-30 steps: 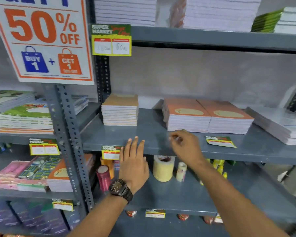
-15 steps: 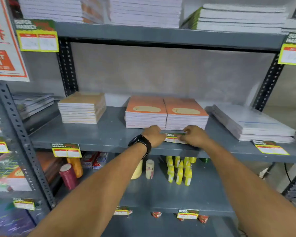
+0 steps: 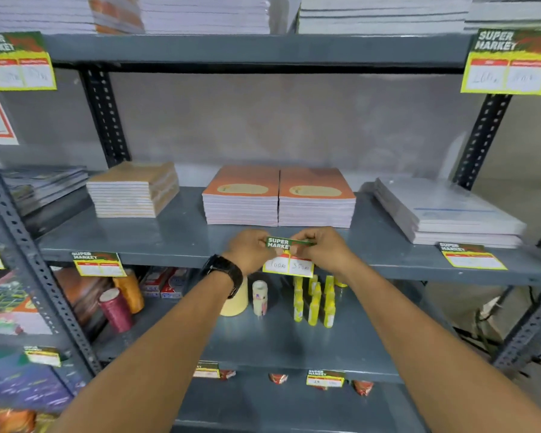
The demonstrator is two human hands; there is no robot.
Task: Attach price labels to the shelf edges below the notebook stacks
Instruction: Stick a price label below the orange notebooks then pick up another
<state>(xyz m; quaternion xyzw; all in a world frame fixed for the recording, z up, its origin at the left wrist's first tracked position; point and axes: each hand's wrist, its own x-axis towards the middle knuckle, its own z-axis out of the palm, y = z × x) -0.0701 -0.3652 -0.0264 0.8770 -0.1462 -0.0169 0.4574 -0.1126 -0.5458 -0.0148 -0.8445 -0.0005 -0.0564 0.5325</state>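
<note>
A green and yellow price label [image 3: 289, 260] hangs over the front edge of the grey middle shelf [image 3: 175, 242], below two orange notebook stacks [image 3: 278, 198]. My left hand [image 3: 250, 250], with a black watch on the wrist, pinches the label's top left corner. My right hand [image 3: 320, 248] pinches its top right corner. The label's white price boxes show below my fingers. A tan notebook stack [image 3: 132, 190] stands to the left with a label [image 3: 99, 264] fixed below it. A white stack [image 3: 444, 210] lies to the right, with a label [image 3: 472, 256] lying flat on the shelf before it.
Tape rolls [image 3: 235, 298], thread spools [image 3: 116, 310] and yellow bottles [image 3: 314, 301] stand on the shelf below. More notebook stacks fill the top shelf, which carries labels at the left [image 3: 19, 62] and at the right [image 3: 509, 62]. Perforated uprights [image 3: 28, 264] frame the bay.
The view has shifted right along the shelf. Both hands moved to the label in front of the orange stacks, lifted it off the shelf top and now hold it over the front edge.
</note>
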